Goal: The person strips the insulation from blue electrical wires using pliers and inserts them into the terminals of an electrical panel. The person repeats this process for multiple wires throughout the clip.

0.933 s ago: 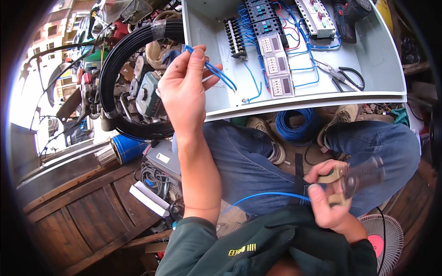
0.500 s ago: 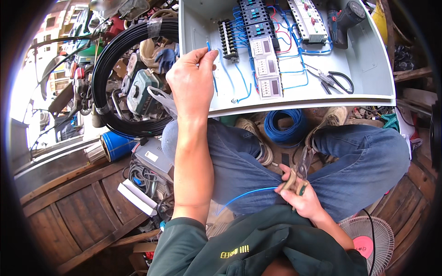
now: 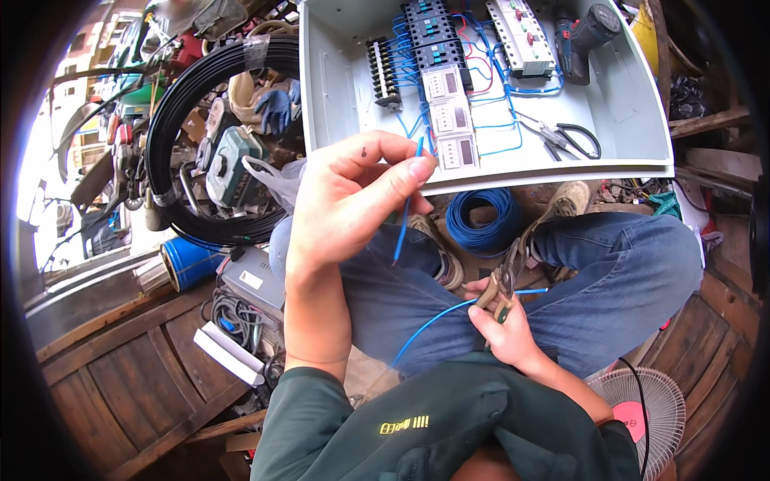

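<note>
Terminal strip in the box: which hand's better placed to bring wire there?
Left, probably: the left hand pinches a blue wire near the edge of the box, closer to the terminal strip; the right hand is farther off, gripping pliers.

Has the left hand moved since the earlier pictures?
Yes, the left hand has moved rightward and down the picture, judged against the black terminal strip.

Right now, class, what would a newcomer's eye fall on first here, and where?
Probably the open, pale grey metal box at the top, with black rectangular modules. Then the short blue wire in the grip of the left hand, by the box's lower edge, and, lower, the tan-handled metal pliers in the right hand. Left of the box, the big round black cable coil stands out too.
</note>
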`<state>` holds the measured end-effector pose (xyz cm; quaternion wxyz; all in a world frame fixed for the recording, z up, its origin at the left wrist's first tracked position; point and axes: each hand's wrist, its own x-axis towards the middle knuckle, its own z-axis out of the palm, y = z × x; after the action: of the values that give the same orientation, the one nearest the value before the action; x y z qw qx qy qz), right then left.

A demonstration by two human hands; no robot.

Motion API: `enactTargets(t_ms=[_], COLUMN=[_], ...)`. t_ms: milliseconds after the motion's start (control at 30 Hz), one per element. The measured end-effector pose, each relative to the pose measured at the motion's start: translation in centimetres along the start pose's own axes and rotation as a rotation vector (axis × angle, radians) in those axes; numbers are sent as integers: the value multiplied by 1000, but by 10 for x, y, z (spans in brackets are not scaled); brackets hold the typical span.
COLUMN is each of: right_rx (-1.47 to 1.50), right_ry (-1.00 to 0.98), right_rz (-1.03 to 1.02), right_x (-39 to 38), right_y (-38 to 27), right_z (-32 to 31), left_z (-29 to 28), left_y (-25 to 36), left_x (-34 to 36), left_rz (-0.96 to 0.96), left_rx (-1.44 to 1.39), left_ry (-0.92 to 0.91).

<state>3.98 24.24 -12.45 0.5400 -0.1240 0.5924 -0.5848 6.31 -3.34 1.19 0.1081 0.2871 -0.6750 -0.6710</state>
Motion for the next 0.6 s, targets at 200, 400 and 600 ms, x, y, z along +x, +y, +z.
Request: enactTargets(t_ms=[200, 400, 600], right_rx=[295, 82, 80], right_ry=[-66, -666, -746], right_rz=[-366, -605, -598], right_x=[11, 36, 40], right_y=[-26, -87, -108], right_z=[12, 5, 10], left_z=[-2, 21, 23], left_y=[-4, -14, -14], left_x=[3, 9, 9], left_rz=[-88, -257, -387], left_rx=[78, -122, -247], left_ry=[-103, -349, -393])
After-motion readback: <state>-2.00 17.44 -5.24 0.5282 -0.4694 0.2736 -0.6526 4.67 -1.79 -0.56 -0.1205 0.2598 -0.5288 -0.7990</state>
